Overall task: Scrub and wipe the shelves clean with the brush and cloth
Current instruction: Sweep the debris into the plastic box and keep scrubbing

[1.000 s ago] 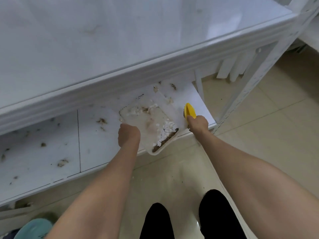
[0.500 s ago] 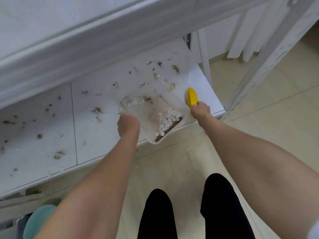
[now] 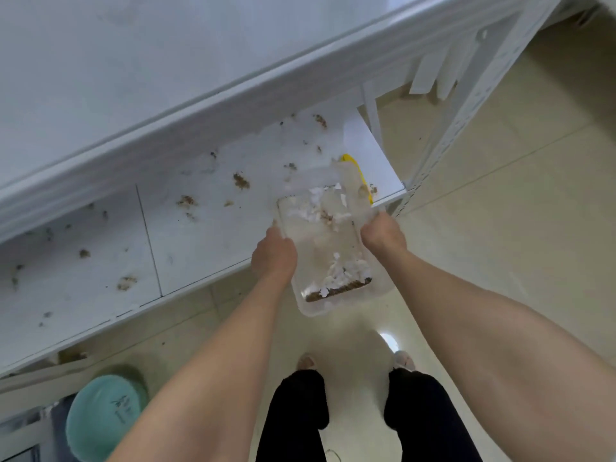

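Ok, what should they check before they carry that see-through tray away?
1. Both hands hold the clear tray: left hand on its left rim, right hand on its right rim. ok
2. Scraps sit piled against the tray's near wall, none spilling. ok
3. Yellow brush free of the tray: partly hidden behind its far corner. cannot tell
4. Lower shelf clean: brown spots all over. not ok

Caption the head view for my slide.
Left hand grips a tray of debris at the dirty shelf; right hand alongside, near the brush.
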The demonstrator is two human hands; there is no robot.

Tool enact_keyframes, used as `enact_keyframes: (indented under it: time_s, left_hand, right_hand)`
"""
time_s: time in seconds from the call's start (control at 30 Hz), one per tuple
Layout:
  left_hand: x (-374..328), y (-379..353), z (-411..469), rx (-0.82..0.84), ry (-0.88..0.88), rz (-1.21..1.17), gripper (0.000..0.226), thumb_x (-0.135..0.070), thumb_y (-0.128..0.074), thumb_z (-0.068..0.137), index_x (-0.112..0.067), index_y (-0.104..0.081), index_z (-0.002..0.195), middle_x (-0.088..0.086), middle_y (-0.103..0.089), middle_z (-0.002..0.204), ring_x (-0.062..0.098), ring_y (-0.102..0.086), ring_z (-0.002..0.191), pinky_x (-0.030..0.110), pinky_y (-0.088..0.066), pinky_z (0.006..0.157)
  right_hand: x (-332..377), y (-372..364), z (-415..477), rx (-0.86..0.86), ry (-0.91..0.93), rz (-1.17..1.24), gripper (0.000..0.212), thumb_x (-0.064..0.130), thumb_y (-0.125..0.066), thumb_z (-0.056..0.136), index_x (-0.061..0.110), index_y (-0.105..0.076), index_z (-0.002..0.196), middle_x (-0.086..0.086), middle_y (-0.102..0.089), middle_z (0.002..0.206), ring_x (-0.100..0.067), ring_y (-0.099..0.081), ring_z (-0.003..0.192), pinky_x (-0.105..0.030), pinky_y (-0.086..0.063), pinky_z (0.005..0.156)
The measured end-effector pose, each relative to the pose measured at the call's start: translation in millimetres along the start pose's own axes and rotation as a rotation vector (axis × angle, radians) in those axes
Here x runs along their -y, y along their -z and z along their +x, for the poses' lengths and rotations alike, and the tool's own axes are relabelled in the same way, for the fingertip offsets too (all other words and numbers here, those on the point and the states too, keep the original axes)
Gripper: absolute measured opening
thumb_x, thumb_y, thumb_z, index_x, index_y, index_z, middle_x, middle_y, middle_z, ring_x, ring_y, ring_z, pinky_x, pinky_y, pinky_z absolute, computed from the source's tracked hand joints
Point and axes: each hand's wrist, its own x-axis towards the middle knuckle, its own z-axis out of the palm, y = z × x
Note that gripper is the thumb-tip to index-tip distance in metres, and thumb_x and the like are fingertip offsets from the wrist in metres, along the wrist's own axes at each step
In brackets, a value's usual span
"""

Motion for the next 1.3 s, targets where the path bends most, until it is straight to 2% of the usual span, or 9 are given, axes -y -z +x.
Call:
enact_keyframes:
  time_s: [0.13, 0.37, 0.53, 0.67, 0.77, 0.97, 1.1, 1.2, 1.3]
  left_hand:
    - [4.6, -27.5, -27.5, 0.105, -0.075, 0.04, 0.016, -0.02, -0.039, 0.094, -0.012, -0.049, 0.103, 0.01, -0.061, 0.101, 0.026, -0.051, 0.08, 0.029, -0.038, 0.065]
    - [17.2, -131.5, -21.0, 0.321, -0.01, -0.017, 0.026, -0.019, -0.042, 0.088, -0.015, -0.062, 0.104, 0.01, -0.066, 0.09, 0.027, -0.066, 0.069, 0.033, -0.054, 0.067]
    - [47.9, -222.3, 27.2, 0.345, 0.124, -0.07, 0.026, -0.012, -0.049, 0.086, -0.002, -0.066, 0.103, 0.018, -0.068, 0.097, 0.031, -0.069, 0.087, 0.044, -0.057, 0.078]
    - [67.8, -287.0, 76.7, 0.415, 0.168, -0.209, 0.02, -0.007, -0.045, 0.087, 0.0, -0.062, 0.093, 0.026, -0.065, 0.099, 0.028, -0.064, 0.069, 0.032, -0.053, 0.053]
    - [80.2, -332.0, 108.8, 0.462, 0.23, -0.308, 0.023, -0.006, -0.046, 0.087, -0.006, -0.058, 0.106, 0.019, -0.061, 0.114, 0.028, -0.062, 0.084, 0.024, -0.045, 0.043]
    - [101.5, -413.3, 160.8, 0.453, 0.262, -0.412, 0.035, -0.004, -0.053, 0.086, -0.001, -0.047, 0.121, 0.016, -0.048, 0.124, 0.025, -0.05, 0.101, 0.029, -0.048, 0.067]
    - [109.7, -447.7, 186.0, 0.462, 0.268, -0.451, 0.044, -0.003, -0.055, 0.084, 0.001, -0.044, 0.127, 0.018, -0.046, 0.131, 0.029, -0.05, 0.115, 0.03, -0.048, 0.074]
    - [114.5, -457.3, 192.6, 0.478, 0.274, -0.452, 0.048, -0.003, -0.054, 0.086, -0.001, -0.041, 0.131, 0.016, -0.043, 0.134, 0.028, -0.049, 0.117, 0.032, -0.05, 0.077]
    - [113.5, -448.1, 191.6, 0.463, 0.241, -0.437, 0.04, -0.004, -0.053, 0.088, -0.001, -0.047, 0.127, 0.013, -0.048, 0.121, 0.025, -0.05, 0.102, 0.031, -0.048, 0.075]
  right_hand:
    - [-39.8, 1.8, -9.5, 0.046, -0.133, -0.119, 0.026, 0.013, -0.047, 0.094, 0.005, -0.061, 0.114, -0.015, -0.062, 0.119, -0.034, -0.06, 0.107, -0.034, -0.043, 0.076]
    - [-122.0, -34.2, 27.1, 0.098, -0.239, -0.108, 0.035, 0.011, -0.048, 0.091, 0.004, -0.05, 0.125, -0.018, -0.056, 0.127, -0.036, -0.055, 0.114, -0.036, -0.046, 0.087]
    - [-156.5, -97.7, 85.5, 0.135, -0.182, -0.07, 0.035, 0.007, -0.043, 0.09, 0.005, -0.052, 0.124, -0.019, -0.055, 0.125, -0.037, -0.056, 0.111, -0.034, -0.046, 0.085]
    - [-177.4, -161.3, 140.0, 0.151, -0.138, -0.054, 0.027, 0.01, -0.045, 0.092, 0.008, -0.056, 0.117, -0.016, -0.058, 0.117, -0.034, -0.058, 0.1, -0.03, -0.042, 0.072]
    - [-192.6, -208.4, 177.2, 0.16, -0.105, -0.031, 0.03, 0.01, -0.044, 0.093, 0.007, -0.052, 0.122, -0.017, -0.055, 0.121, -0.033, -0.056, 0.1, -0.03, -0.04, 0.071]
    - [-220.3, -281.1, 239.1, 0.178, -0.078, -0.053, 0.032, 0.011, -0.047, 0.091, 0.001, -0.054, 0.121, -0.02, -0.055, 0.125, -0.03, -0.055, 0.092, -0.028, -0.04, 0.067]
    - [-234.4, -310.8, 265.5, 0.193, -0.078, -0.09, 0.006, 0.009, -0.044, 0.09, 0.006, -0.049, 0.092, -0.018, -0.05, 0.108, -0.028, -0.049, 0.085, -0.029, -0.04, 0.064]
    - [-237.9, -321.2, 274.5, 0.194, -0.066, -0.089, 0.017, 0.009, -0.046, 0.09, 0.008, -0.042, 0.074, -0.016, -0.047, 0.1, -0.028, -0.048, 0.082, -0.027, -0.037, 0.052]
    - [-230.1, -321.2, 266.4, 0.193, -0.056, -0.145, 0.019, 0.017, -0.05, 0.092, 0.007, -0.054, 0.107, -0.019, -0.045, 0.127, -0.031, -0.05, 0.106, -0.033, -0.045, 0.077]
